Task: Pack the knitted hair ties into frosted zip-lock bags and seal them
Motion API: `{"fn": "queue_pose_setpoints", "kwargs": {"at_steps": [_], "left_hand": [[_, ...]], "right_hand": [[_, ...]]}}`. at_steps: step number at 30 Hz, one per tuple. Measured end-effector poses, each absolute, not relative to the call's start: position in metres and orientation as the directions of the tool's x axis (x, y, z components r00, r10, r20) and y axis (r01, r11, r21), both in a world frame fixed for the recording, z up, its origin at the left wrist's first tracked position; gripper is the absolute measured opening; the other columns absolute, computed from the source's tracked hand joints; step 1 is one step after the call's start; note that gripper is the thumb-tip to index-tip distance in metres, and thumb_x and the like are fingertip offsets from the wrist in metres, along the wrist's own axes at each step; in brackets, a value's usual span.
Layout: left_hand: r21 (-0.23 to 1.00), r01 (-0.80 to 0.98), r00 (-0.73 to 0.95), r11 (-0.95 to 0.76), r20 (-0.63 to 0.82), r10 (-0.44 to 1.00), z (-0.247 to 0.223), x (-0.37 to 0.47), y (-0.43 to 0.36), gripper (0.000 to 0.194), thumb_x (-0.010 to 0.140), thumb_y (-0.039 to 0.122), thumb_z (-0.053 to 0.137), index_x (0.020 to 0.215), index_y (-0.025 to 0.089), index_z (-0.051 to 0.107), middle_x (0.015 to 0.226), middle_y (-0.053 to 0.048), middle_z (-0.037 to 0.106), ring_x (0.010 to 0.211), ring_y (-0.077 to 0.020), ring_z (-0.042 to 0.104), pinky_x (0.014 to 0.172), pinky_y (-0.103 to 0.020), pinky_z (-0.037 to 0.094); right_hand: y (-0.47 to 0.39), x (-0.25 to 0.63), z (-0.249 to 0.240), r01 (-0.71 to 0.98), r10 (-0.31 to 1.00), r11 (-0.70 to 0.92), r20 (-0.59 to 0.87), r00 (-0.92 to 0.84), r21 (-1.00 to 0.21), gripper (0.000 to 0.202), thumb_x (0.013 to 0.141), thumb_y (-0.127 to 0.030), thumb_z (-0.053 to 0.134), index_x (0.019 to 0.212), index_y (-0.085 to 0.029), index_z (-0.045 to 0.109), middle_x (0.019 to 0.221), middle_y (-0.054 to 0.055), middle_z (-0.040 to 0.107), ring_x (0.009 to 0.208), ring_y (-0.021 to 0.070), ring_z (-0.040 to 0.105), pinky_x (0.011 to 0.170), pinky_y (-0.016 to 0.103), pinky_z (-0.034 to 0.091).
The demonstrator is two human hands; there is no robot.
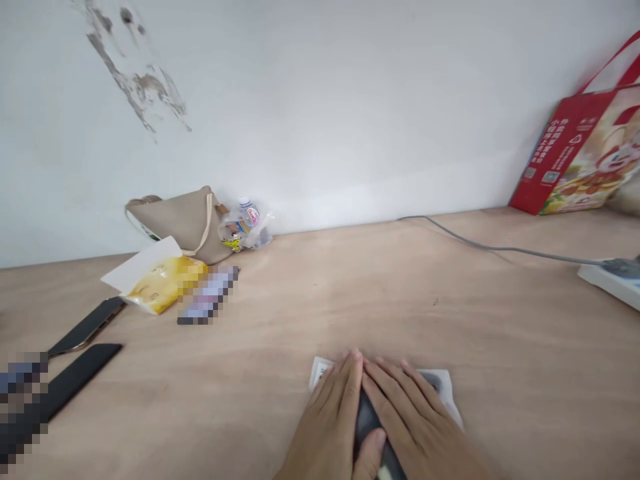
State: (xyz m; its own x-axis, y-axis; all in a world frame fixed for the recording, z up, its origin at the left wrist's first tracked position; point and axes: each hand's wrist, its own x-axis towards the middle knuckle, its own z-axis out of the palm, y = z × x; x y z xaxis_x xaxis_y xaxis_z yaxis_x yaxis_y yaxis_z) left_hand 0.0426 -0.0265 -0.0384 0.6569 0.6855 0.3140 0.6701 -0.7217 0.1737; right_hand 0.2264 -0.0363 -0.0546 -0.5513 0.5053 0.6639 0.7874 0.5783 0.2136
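At the bottom centre, a dark item in a clear and white wrapper (443,383) lies on the wooden table. Both palms press down on it and cover most of it. My left hand (333,417) lies flat on its left part, fingers stretched forward. My right hand (415,417) rests flat on the right part, fingers slightly spread. The index fingertips of the two hands nearly meet at the top. Between the hands a dark strip of the item shows, and a thumb lies across it. What the item is, I cannot tell.
Left on the table (280,307) are a yellow tissue pack (167,283), a blurred phone (210,297), dark phones or cases (87,327), a beige bag (183,220) and a plastic bag with a bottle (247,223). Right: a red gift box (565,153), a grey cable (480,245) and a power strip (613,280).
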Motion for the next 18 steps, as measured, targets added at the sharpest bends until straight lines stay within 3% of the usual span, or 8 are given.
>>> {"fn": "queue_pose_setpoints", "kwargs": {"at_steps": [4, 11, 14, 16, 18], "left_hand": [[0.218, 0.652, 0.667, -0.726, 0.289, 0.686, -0.036, 0.037, -0.022, 0.079, 0.093, 0.041, 0.039, 0.147, 0.019, -0.013, 0.145, -0.016, 0.038, 0.129, -0.0306, 0.043, 0.101, -0.048, 0.044], [0.174, 0.675, 0.689, -0.717, 0.198, 0.697, -0.046, 0.017, -0.018, 0.086, 0.089, 0.057, 0.038, 0.148, 0.017, -0.009, 0.150, -0.016, 0.027, 0.136, -0.0323, 0.030, 0.107, -0.053, 0.032], [0.171, 0.707, 0.662, -0.686, 0.182, 0.727, -0.048, 0.006, -0.019, 0.089, 0.086, 0.063, 0.038, 0.148, 0.017, -0.006, 0.151, -0.015, 0.024, 0.137, -0.0321, 0.027, 0.109, -0.052, 0.029], [0.190, 0.722, 0.630, -0.665, 0.216, 0.746, -0.042, 0.001, -0.022, 0.087, 0.086, 0.064, 0.036, 0.148, 0.018, -0.005, 0.151, -0.014, 0.025, 0.137, -0.0304, 0.029, 0.110, -0.049, 0.030], [0.212, 0.742, 0.562, -0.635, 0.319, 0.763, -0.036, 0.002, -0.032, 0.081, 0.087, 0.062, 0.036, 0.149, 0.021, 0.003, 0.151, -0.012, 0.028, 0.137, -0.0304, 0.029, 0.110, -0.050, 0.030]], "right_hand": [[-0.035, 0.228, -0.057, 0.775, 0.513, 0.592, 0.639, -0.573, 0.221, 0.044, 0.086, -0.014, 0.033, 0.125, -0.010, 0.053, 0.123, 0.008, 0.063, 0.114, 0.0224, 0.055, 0.089, 0.039, 0.048], [-0.039, 0.245, -0.064, 0.790, 0.586, 0.573, 0.564, -0.582, 0.219, 0.054, 0.080, -0.019, 0.037, 0.132, -0.008, 0.045, 0.128, 0.014, 0.058, 0.115, 0.0259, 0.055, 0.083, 0.041, 0.052], [-0.046, 0.269, -0.070, 0.806, 0.582, 0.553, 0.596, -0.554, 0.209, 0.061, 0.083, -0.029, 0.037, 0.139, -0.006, 0.036, 0.130, 0.018, 0.055, 0.115, 0.0304, 0.055, 0.080, 0.045, 0.054], [-0.055, 0.291, -0.077, 0.833, 0.608, 0.535, 0.620, -0.496, 0.142, 0.068, 0.084, -0.041, 0.038, 0.144, -0.008, 0.029, 0.129, 0.019, 0.055, 0.112, 0.0349, 0.057, 0.074, 0.047, 0.055], [-0.068, 0.311, -0.088, 0.884, 0.708, 0.466, 0.611, -0.355, -0.026, 0.070, 0.084, -0.046, 0.042, 0.146, -0.016, 0.027, 0.119, 0.016, 0.062, 0.099, 0.0340, 0.064, 0.064, 0.042, 0.057]]}}
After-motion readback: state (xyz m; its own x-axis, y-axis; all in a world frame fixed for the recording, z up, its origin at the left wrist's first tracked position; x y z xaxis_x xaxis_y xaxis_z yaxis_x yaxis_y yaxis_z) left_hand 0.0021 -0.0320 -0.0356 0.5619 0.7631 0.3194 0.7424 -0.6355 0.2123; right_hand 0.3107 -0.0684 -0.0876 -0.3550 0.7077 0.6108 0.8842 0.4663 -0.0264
